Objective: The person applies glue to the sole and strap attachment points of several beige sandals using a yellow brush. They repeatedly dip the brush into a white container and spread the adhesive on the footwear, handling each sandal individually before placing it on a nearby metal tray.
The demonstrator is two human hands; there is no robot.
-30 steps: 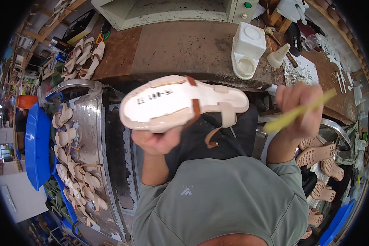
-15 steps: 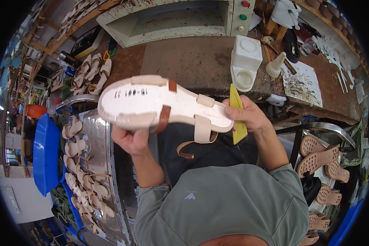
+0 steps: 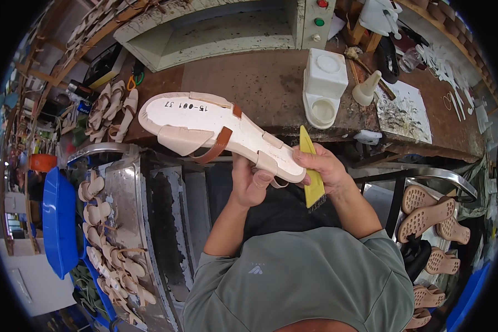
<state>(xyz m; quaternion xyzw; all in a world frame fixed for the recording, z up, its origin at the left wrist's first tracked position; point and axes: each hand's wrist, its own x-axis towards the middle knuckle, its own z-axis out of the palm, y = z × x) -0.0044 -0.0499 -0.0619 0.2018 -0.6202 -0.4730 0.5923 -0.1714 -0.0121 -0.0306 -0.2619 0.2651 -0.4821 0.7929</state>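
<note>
A sandal upper (image 3: 227, 128) with a white underside, beige side pieces and brown straps is held tilted in front of me, its toe end up to the left. My left hand (image 3: 250, 181) is closed on it from below, near the heel straps. At the heel end, my right hand (image 3: 327, 166) is closed around a flat yellow brush (image 3: 314, 191) with dark bristles at its lower tip. The right thumb and fingers also meet the heel edge. Part of the left fingers lies hidden behind the sandal upper.
Ahead is a worn workbench (image 3: 232, 77) with a white plastic dispenser (image 3: 326, 77), a cone-nozzled bottle (image 3: 367, 88) and a stained paper sheet (image 3: 406, 113). Beige sandal uppers (image 3: 110, 243) lie on a metal rack at left, beside a blue basin (image 3: 60, 221). Perforated soles (image 3: 426, 218) fill the right rack.
My left hand has shifted from the toe area toward the heel straps. The sandal upper has tilted, toe end higher. The brush stays in my right hand.
</note>
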